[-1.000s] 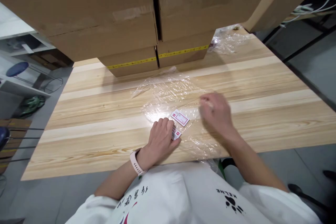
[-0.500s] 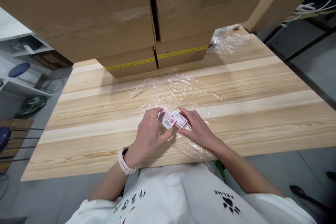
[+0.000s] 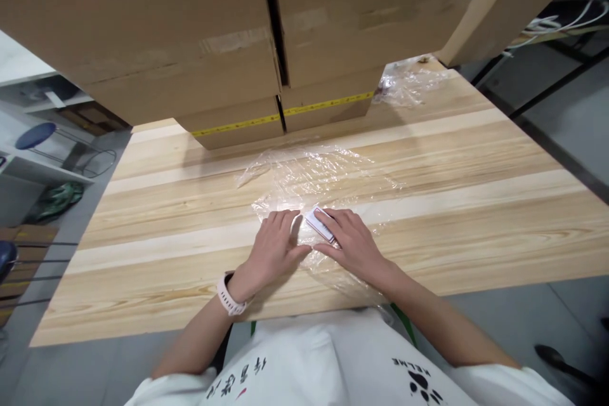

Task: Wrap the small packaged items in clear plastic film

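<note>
- A small white card with red print lies on the clear plastic sheet, near the middle of the bench and toward its near edge.
- The right hand rests on the card's right side, its fingers stretched over it and pressing down; it is flat and open rather than gripping, and part of the card is hidden beneath it.
- The left hand lies just left of the card, palm down with fingers spread on the plastic sheet; its fingertips come close to the card's left end, though whether they touch cannot be told.
- A pale pink wristband sits on the left wrist, over the bench's near edge.
- The plastic sheet is crumpled and glossy, spreading from under both hands toward the far side of the bench.
- The bench is light wood with paler and darker planks running left to right.
- At the far side, large cardboard boxes stand stacked side by side, the lower ones marked by a strip of yellow tape.
- To the far right, beside the boxes, lies another crumpled bit of clear plastic.
- At the far left, off the bench, a blue stool stands on the grey floor.
- The person's white shirt fills the near edge of the view.
</note>
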{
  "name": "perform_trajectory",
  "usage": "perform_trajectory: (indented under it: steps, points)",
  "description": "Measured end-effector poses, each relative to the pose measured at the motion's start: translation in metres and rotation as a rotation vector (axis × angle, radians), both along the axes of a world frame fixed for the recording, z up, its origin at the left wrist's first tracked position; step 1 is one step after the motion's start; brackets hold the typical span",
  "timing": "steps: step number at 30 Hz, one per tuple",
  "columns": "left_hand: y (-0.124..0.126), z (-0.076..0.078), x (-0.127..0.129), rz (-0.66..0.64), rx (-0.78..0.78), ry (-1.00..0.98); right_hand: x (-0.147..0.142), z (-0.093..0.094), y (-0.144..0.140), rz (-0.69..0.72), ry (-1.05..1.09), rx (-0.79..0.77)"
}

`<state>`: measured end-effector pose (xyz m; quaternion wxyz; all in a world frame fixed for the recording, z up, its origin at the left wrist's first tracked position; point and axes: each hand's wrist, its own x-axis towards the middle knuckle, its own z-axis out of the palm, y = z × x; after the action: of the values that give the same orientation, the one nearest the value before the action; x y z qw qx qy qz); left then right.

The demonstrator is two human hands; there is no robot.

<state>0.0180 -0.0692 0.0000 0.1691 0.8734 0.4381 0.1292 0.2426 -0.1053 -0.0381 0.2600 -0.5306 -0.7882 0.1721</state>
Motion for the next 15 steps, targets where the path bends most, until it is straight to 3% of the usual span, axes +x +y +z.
perform_trajectory:
  steps: [5,8,10,13,15]
  points:
    - [0.006,-0.006,0.002,0.071,-0.028,0.061,-0.008,0.0,0.001,-0.009,-0.025,0.086]
    - [0.009,-0.004,0.007,0.068,-0.117,0.013,-0.005,0.005,0.001,-0.019,0.15,0.058]
    - [0.011,0.0,0.008,0.065,-0.1,-0.032,0.001,0.01,0.001,-0.063,0.334,-0.062]
    - [0.015,0.011,0.006,0.111,-0.084,-0.292,0.016,0.024,0.0,-0.13,0.658,-0.309]
    - [0.017,0.02,0.005,0.191,-0.287,-0.609,0.028,0.037,-0.004,-0.142,0.836,-0.381]
